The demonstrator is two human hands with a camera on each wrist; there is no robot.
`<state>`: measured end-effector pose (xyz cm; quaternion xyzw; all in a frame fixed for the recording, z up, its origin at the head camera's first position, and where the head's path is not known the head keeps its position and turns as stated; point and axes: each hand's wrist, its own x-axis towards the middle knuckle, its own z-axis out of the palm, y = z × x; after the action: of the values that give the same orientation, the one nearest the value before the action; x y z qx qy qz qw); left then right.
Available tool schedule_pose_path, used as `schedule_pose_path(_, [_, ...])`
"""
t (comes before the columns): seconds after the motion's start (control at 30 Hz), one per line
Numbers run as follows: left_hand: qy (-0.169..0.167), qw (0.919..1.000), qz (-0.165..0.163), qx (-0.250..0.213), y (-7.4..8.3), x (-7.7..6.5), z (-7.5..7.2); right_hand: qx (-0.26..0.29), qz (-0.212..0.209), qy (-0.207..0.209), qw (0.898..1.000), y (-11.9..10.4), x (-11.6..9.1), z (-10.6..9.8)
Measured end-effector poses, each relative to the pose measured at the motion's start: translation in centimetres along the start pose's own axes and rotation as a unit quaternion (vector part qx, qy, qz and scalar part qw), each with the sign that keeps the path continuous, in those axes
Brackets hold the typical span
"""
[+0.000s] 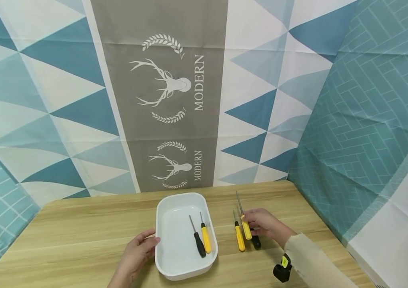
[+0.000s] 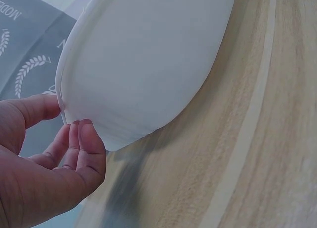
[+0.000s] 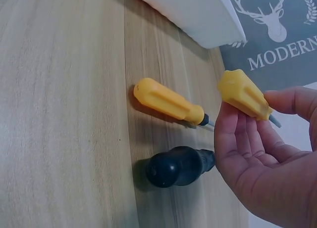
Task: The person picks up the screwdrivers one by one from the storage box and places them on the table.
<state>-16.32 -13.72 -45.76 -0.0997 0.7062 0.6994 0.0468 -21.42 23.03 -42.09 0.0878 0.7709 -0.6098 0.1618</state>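
Note:
My left hand (image 1: 137,254) holds the near left side of a white rectangular tray (image 1: 169,248), thumb and fingertips at its rim in the left wrist view. Inside the tray lie a black-handled screwdriver (image 1: 199,243) and a yellow-handled one (image 1: 206,241), side by side. To the right, my right hand (image 1: 263,223) pinches another yellow screwdriver (image 3: 245,94) by its handle, raised above the table with the shaft pointing away from me. Below it on the table are a yellow screwdriver with a black collar (image 3: 168,102) and a thick black handle (image 3: 178,166), partly covered by the hand in the head view.
The wood-grain table (image 1: 92,240) meets a patterned wall covering (image 1: 175,120) at the back. A teal patterned cloth (image 1: 362,120) hangs on the right. A small black object with a yellow label (image 1: 282,270) shows beside the right sleeve.

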Motion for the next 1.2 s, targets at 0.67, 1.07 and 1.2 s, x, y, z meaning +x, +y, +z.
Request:
schedule_pose_path(0.67, [0.003,0.9999,-0.002,-0.011,-0.2,0.0,0.0,-0.018,-0.003,0.028,0.999,0.7,0.4,-1.2])
schedule_pose_path(1.07, [-0.003,1.0,-0.006,0.008,-0.2,0.3,-0.1,-0.021,-0.005,0.037,0.999,1.6,0.5,-2.1])
schedule_pose_path(1.2, [-0.003,1.0,-0.007,0.004,-0.2,0.4,-0.1,-0.019,-0.002,0.04,0.999,1.7,0.5,-2.3])
